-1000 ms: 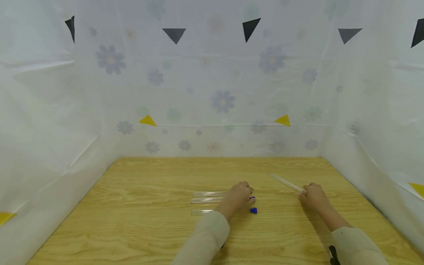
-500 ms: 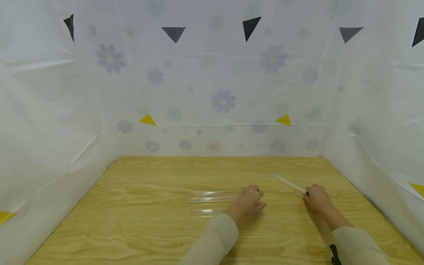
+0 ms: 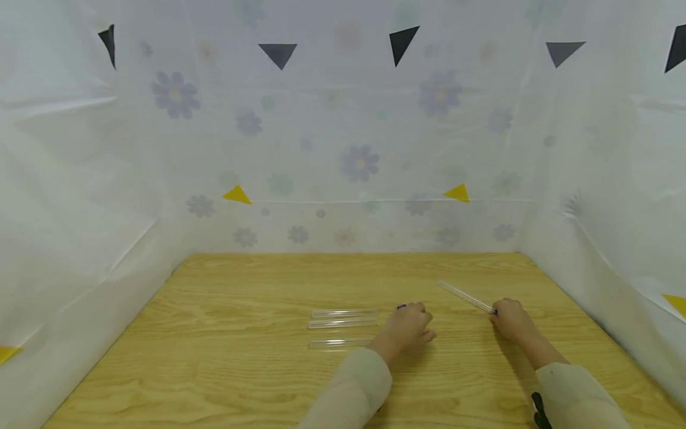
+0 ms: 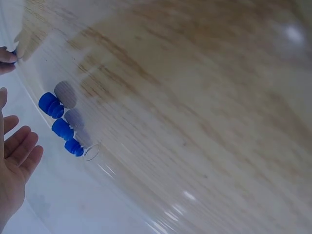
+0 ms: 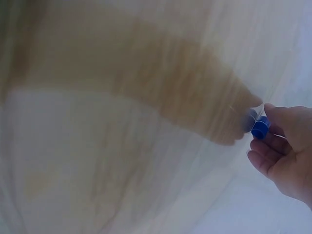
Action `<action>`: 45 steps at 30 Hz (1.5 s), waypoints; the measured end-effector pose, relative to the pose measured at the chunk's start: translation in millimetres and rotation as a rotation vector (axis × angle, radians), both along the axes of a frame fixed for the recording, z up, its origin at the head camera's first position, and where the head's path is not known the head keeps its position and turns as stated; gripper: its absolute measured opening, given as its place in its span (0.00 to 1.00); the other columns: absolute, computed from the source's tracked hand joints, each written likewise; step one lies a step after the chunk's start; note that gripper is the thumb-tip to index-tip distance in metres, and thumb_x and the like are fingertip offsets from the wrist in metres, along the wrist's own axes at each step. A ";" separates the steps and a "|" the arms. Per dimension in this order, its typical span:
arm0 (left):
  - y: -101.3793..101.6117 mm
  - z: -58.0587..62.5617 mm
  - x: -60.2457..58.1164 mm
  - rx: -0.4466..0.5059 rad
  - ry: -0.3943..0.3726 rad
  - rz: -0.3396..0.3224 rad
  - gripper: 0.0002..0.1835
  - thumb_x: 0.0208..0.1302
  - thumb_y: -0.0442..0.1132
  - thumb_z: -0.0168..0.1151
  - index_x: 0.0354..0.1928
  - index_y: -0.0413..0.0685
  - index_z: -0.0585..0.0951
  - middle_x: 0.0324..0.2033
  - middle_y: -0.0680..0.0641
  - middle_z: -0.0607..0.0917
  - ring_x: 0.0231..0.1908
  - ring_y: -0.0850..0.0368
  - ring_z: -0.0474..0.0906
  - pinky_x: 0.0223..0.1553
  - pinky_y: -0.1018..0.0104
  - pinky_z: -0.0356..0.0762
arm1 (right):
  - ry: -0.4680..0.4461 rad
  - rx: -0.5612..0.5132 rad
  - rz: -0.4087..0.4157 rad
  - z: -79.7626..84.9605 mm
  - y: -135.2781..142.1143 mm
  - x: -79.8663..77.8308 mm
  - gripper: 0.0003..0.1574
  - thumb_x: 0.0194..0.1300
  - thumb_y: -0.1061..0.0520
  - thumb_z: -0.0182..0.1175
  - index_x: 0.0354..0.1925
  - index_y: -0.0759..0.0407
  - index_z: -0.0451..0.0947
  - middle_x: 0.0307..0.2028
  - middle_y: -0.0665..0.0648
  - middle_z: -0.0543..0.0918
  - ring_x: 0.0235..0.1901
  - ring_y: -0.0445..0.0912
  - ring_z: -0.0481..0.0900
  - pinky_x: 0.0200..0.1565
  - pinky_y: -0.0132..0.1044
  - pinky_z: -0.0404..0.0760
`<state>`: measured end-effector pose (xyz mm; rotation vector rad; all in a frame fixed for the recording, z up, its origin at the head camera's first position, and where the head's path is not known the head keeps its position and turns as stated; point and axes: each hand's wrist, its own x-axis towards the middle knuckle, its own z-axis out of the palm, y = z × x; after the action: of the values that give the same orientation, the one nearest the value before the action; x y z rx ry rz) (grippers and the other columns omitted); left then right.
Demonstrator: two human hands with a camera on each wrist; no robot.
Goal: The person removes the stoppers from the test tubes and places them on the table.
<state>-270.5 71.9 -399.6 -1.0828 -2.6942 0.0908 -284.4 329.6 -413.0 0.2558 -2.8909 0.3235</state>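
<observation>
My right hand pinches a clear glass tube at its near end, where a blue stopper shows between thumb and fingers in the right wrist view. The tube points away to the left. My left hand hovers near the middle of the table with fingers loosely bent and nothing in them. Beside it in the left wrist view lie a first blue stopper, a second blue stopper and a third blue stopper in a row; in the head view the hand mostly hides them.
Three clear tubes lie side by side left of my left hand, one a little apart from the other two. Floral white sheeting walls in the wooden table at the back and both sides.
My left hand has moved right from the tubes' ends and over the blue stoppers. The right hand has shifted slightly to the right, still gripping its tube; the blue stopper now shows at its fingers.
</observation>
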 end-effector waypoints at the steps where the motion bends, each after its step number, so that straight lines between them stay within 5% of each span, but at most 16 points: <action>1: 0.8 -0.3 0.3 -0.003 0.000 0.003 0.19 0.66 0.55 0.52 0.51 0.54 0.80 0.42 0.55 0.80 0.43 0.65 0.77 0.42 0.80 0.75 | -0.004 -0.003 0.002 -0.1 0.1 -0.3 0.15 0.56 0.68 0.60 0.16 0.65 0.69 0.18 0.56 0.69 0.21 0.45 0.66 0.22 0.34 0.67; 13: 5.7 -0.3 3.4 -0.018 0.015 -0.003 0.18 0.65 0.56 0.53 0.47 0.55 0.81 0.39 0.57 0.80 0.39 0.67 0.76 0.41 0.82 0.74 | -0.015 -0.005 -0.004 0.9 -0.5 0.2 0.05 0.55 0.71 0.58 0.26 0.75 0.78 0.24 0.64 0.78 0.27 0.54 0.77 0.29 0.45 0.78; 23: 11.0 -1.6 3.0 -0.025 0.046 -0.015 0.17 0.64 0.55 0.55 0.47 0.55 0.81 0.39 0.57 0.79 0.38 0.67 0.76 0.37 0.81 0.75 | -0.035 -0.025 -0.001 0.8 -4.6 3.9 0.06 0.54 0.72 0.58 0.31 0.79 0.76 0.30 0.72 0.79 0.34 0.65 0.78 0.36 0.51 0.81; 45: 8.8 -4.1 -2.7 -0.043 0.060 -0.013 0.19 0.64 0.57 0.54 0.49 0.55 0.80 0.41 0.57 0.80 0.41 0.67 0.76 0.43 0.82 0.74 | 0.013 -0.049 0.057 -2.4 -4.9 10.1 0.03 0.51 0.74 0.60 0.27 0.78 0.76 0.26 0.68 0.79 0.28 0.59 0.79 0.31 0.46 0.82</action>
<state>-273.2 80.7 -403.8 -1.0921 -2.6433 0.1761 -274.4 324.7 -415.3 0.3317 -2.8625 0.4002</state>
